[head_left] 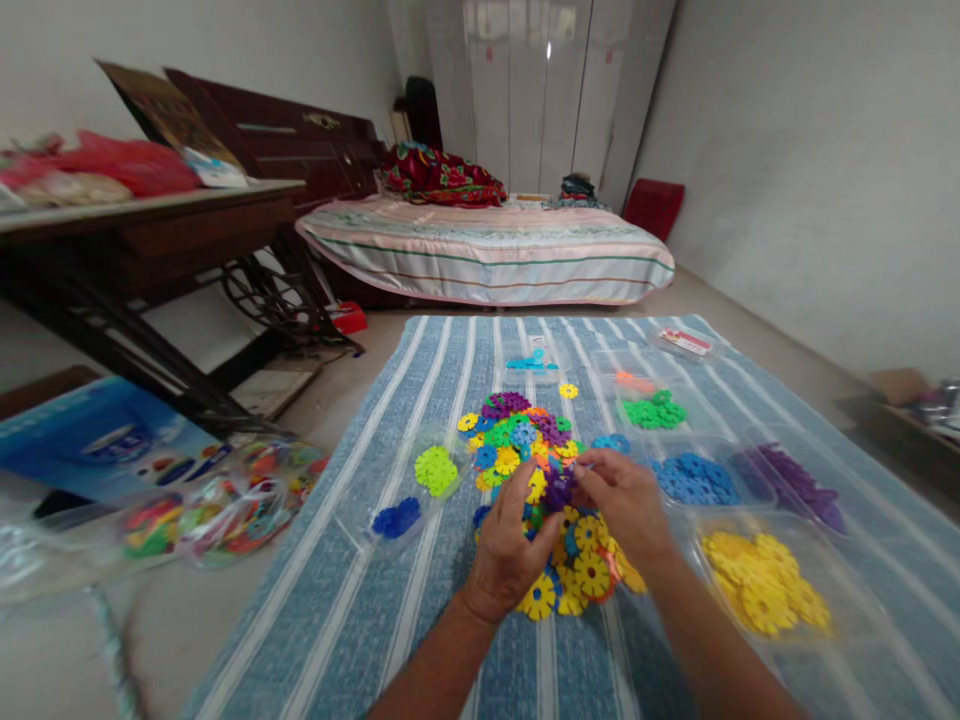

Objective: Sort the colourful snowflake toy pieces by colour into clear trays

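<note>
Two hands are meeting over the mixed pile (506,460), and the purple pieces (559,488) are sitting right between them, above the pile. The right hand (626,500) is bringing the action: its fingertips are pressing together, pinching at the purple edge! The left hand (510,540) is curving in opposite, thumb and forefinger standing apart beside the purple; whether they're gripping it, I can't tell.

Now the count: one yellow piece (568,391) is lying loose behind the pile. One clear tray (351,530) on the left is holding two heaps, lime pieces (436,470) and dark blue pieces (396,518). Over on the right, four heaps are showing in clear boxes: green pieces (654,411), blue pieces (694,479), violet pieces (799,485) and yellow pieces (765,585). The heaps are overlapping too much for counting singles.
</note>
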Demonstrator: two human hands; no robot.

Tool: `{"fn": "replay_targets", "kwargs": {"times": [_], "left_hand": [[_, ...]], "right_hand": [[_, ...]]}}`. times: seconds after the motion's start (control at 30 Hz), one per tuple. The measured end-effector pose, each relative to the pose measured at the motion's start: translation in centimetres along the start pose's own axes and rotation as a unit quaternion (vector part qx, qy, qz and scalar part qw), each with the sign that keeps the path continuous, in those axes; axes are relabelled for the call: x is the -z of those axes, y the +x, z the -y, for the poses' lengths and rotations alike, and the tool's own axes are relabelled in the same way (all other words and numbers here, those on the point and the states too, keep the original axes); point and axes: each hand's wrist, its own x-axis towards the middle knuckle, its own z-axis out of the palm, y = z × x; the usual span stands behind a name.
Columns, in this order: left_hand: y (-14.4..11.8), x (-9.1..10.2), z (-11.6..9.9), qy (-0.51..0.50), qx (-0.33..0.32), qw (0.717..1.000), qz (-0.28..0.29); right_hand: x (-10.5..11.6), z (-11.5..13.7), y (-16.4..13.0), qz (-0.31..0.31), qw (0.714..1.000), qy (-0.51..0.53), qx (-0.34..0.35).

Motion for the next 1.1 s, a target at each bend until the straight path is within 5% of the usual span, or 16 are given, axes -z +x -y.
{"fn": "replay_targets", "kwargs": {"times": [0.13,0.2,0.3,0.4,0.47,0.57,0.67,0.83,0.97,1.1], "left_hand": [[0.3,0.1,1.1,0.057,-0.024,0.998,-0.033],[0.3,0.0,1.9,0.078,-0.017,0.996,-0.047],[0.1,-0.2,2.9,0.094,0.001,0.994,-0.049],[0.0,-0.4,3.4,0.096,0.021,0.994,-0.047],[-0.1,-0.5,3.7,0.099,0.037,0.993,-0.049],[-0.2,-0.6,3.9,0.101,0.054,0.992,-0.046],[-0.3,-0.6,4.1,0.099,0.061,0.992,-0.043],[-0.4,-0.6,4.2,0.102,0.073,0.991,-0.045],[-0.6,-0.8,4.3,0.112,0.086,0.989,-0.047],[-0.7,-1.0,4.5,0.120,0.085,0.988,-0.042]], "right_hand": [[7.5,1.5,0.0,-0.174,0.966,-0.177,0.074],[12.1,2.4,0.0,-0.287,0.879,-0.364,0.112],[17.8,3.3,-0.2,-0.388,0.722,-0.573,0.005],[19.8,2.9,-0.5,-0.362,0.659,-0.651,-0.104],[18.4,1.9,-0.9,-0.337,0.673,-0.655,-0.066],[13.2,0.0,-1.4,-0.261,0.761,-0.582,0.120],[6.6,-0.9,-1.8,-0.104,0.834,-0.484,0.244],[-0.6,-0.5,-1.5,0.041,0.823,-0.537,0.181],[-1.9,-0.7,-1.3,0.070,0.818,-0.553,0.143],[-1.8,-2.1,-1.7,0.029,0.853,-0.487,0.183]]}}
